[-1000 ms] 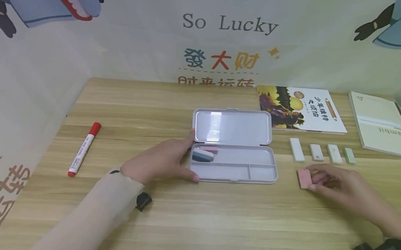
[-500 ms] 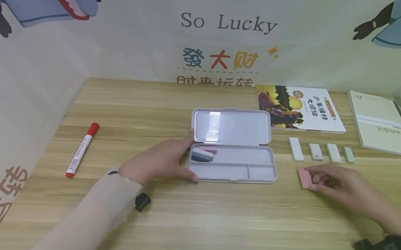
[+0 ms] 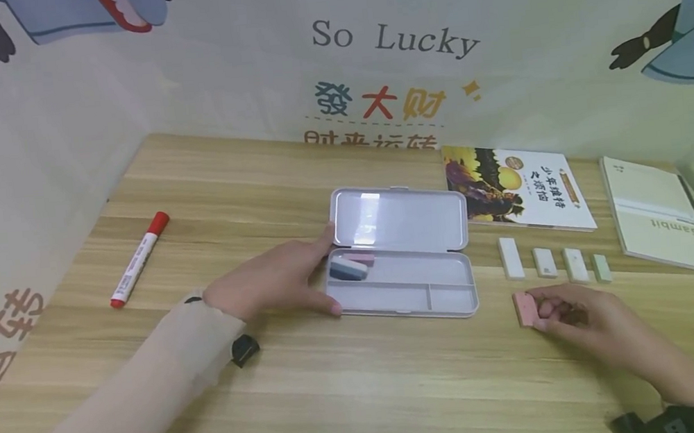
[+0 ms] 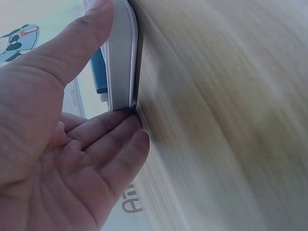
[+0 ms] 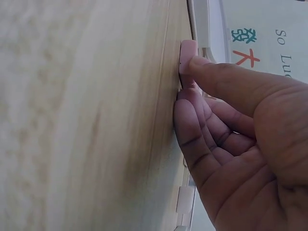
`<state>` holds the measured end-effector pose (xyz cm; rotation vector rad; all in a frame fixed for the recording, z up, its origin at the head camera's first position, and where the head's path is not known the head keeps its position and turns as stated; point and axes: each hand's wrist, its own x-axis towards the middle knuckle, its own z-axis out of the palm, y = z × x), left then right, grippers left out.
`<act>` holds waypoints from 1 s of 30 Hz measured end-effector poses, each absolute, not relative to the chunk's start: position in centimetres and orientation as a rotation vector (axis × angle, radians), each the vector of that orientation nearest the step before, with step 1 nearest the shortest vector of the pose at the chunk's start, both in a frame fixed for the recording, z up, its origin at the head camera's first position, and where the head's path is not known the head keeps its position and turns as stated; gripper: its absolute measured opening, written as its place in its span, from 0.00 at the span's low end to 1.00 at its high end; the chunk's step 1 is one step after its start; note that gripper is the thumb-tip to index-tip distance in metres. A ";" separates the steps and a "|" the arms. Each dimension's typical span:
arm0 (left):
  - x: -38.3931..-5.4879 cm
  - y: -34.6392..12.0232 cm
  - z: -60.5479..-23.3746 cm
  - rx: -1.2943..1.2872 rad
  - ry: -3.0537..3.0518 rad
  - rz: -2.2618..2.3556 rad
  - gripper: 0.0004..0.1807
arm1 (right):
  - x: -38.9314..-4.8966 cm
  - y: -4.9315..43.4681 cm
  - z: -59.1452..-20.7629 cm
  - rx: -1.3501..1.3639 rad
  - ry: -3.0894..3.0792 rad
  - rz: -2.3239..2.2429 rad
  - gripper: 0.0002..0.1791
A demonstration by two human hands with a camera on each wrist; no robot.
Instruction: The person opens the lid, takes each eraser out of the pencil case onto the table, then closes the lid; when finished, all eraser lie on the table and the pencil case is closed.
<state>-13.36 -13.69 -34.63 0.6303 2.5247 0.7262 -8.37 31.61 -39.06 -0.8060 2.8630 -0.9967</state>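
An opened white pencil case [image 3: 386, 300] lies mid-table, its lid [image 3: 400, 220] folded back. My left hand [image 3: 280, 278] holds the case's left end, thumb at the front corner and fingers by the lid; the left wrist view shows the fingertips against the case's corner. In the case's back compartment, at the left, sit a blue-and-white eraser [image 3: 348, 269] and a pink piece [image 3: 364, 259]. To the right of the case, my right hand [image 3: 595, 314] pinches a pink eraser [image 3: 526, 309] between thumb and fingers, close over the table. The right wrist view shows this eraser [image 5: 188, 60] edge-on.
Behind the right hand, a long white eraser [image 3: 511, 258], two shorter white ones [image 3: 544, 263] and a pale green one [image 3: 601, 268] form a row. A picture-covered book [image 3: 520, 189] and a cream notebook [image 3: 660, 214] lie farther back. A red-capped marker [image 3: 140, 260] lies at the left.
Both hands keep their holds, and the case and the row of erasers stay put. The pink eraser in the right hand has tipped slightly. The head view has shifted a little.
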 end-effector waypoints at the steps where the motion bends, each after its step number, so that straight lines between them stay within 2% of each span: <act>1: -13.3 -13.7 -34.6 0.627 2.524 0.728 0.69 | -8.4 31.6 -39.1 -0.806 2.861 -1.001 0.20; 12: -13.3 -13.7 -34.7 0.614 2.524 0.741 0.69 | -8.2 31.5 -38.6 -0.754 2.960 -0.926 0.22; 18: -13.2 -13.8 -34.6 0.601 2.524 0.746 0.69 | -8.6 30.5 -37.9 -0.906 3.096 -0.901 0.23; 30: -13.4 -13.6 -34.6 0.627 2.530 0.719 0.70 | -11.3 23.3 -34.9 -1.087 2.909 -0.747 0.18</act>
